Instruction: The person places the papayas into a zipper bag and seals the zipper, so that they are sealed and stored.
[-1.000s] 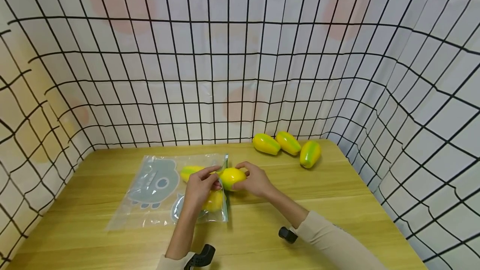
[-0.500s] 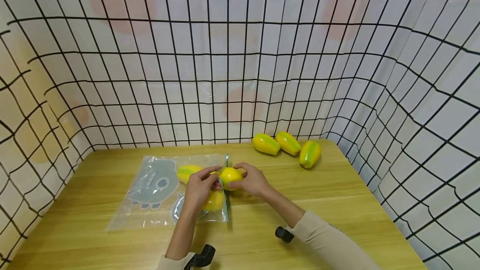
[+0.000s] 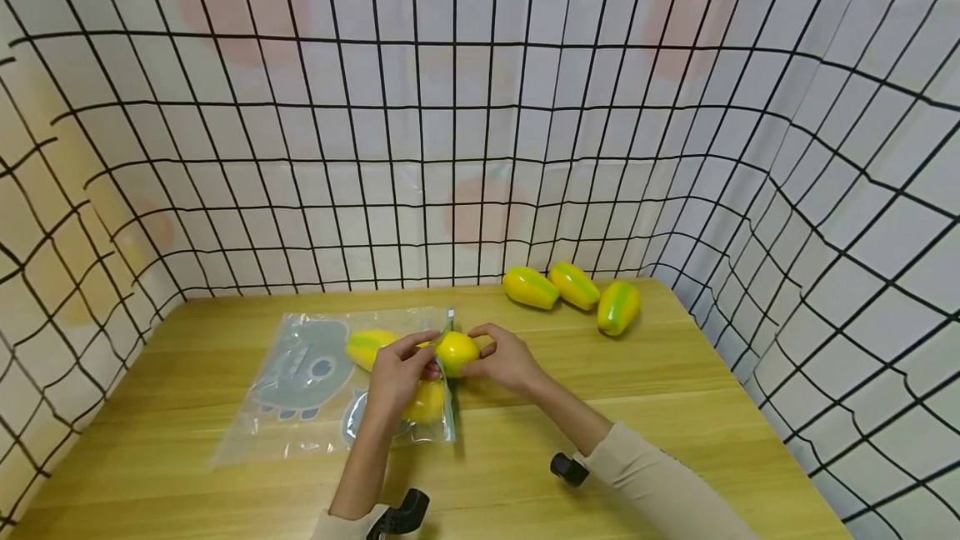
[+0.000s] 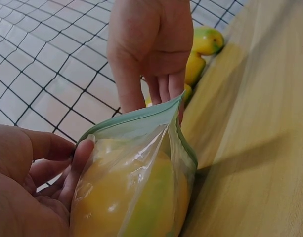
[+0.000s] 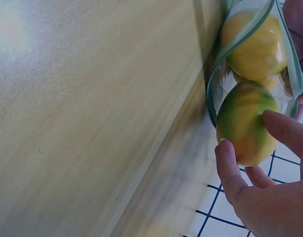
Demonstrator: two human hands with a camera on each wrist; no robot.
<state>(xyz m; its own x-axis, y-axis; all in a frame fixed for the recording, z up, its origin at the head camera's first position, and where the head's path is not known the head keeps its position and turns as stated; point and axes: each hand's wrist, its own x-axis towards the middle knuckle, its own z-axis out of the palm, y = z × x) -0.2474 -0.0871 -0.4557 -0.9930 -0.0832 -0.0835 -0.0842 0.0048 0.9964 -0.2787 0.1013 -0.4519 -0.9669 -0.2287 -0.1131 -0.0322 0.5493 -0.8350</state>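
Note:
A clear zip bag (image 3: pixel 251 436) with a grey cartoon print lies on the table, its green-edged mouth (image 4: pixel 136 116) facing right. My left hand (image 3: pixel 399 377) pinches the mouth's edge between thumb and fingers. In my right hand (image 3: pixel 512 361) a glossy yellow-green papaya (image 3: pixel 457 353) is gripped by the fingertips, its far end inside the mouth. The right wrist view shows thumb and fingers around the near end of this papaya (image 5: pixel 245 126). Inside the bag lie other papayas, one at the upper side (image 3: pixel 366 347) and one nearer me (image 3: pixel 426 403), partly hidden by my left hand.
Three more papayas rest at the back right of the wooden table (image 3: pixel 600 407): a left one (image 3: pixel 530 287), a middle one (image 3: pixel 574 285) and a right one (image 3: pixel 619 307). A black wire grid (image 3: pixel 480 132) with white sheeting behind it encloses the back and sides.
My right hand has moved slightly left, pushing the papaya further into the bag's mouth. The upper papaya inside has shifted left. My left hand stays at the edge.

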